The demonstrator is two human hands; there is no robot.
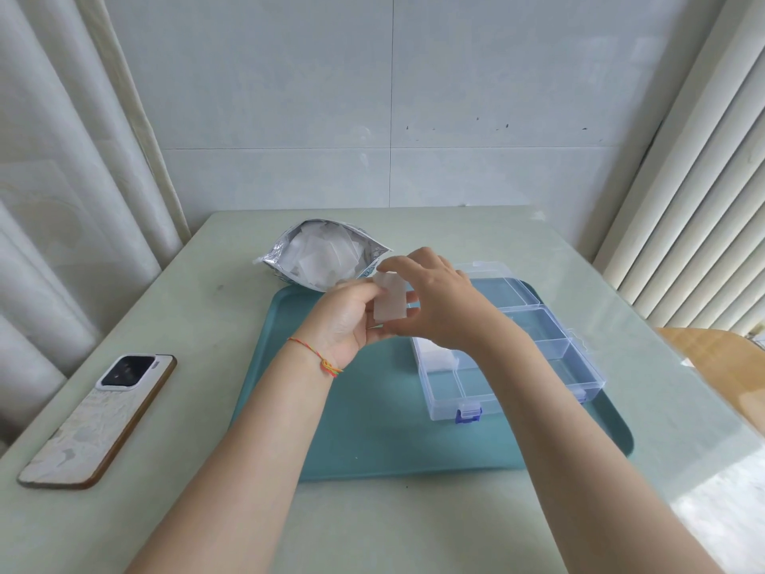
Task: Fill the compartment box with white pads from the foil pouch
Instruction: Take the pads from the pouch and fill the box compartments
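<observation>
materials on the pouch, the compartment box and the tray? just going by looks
Foil pouch: looks like metallised film, shiny and crinkled, with a silver lining at its open mouth.
Compartment box: clear hard plastic, glossy; the tray shows through its walls, and its latch is blue.
Tray: probably plastic, matte teal with rounded corners, though the surface alone leaves that open.

Pale green table [414,528]: phone [99,420] face down near left; foil pouch [289,252] far centre; teal tray [372,441] centre.
</observation>
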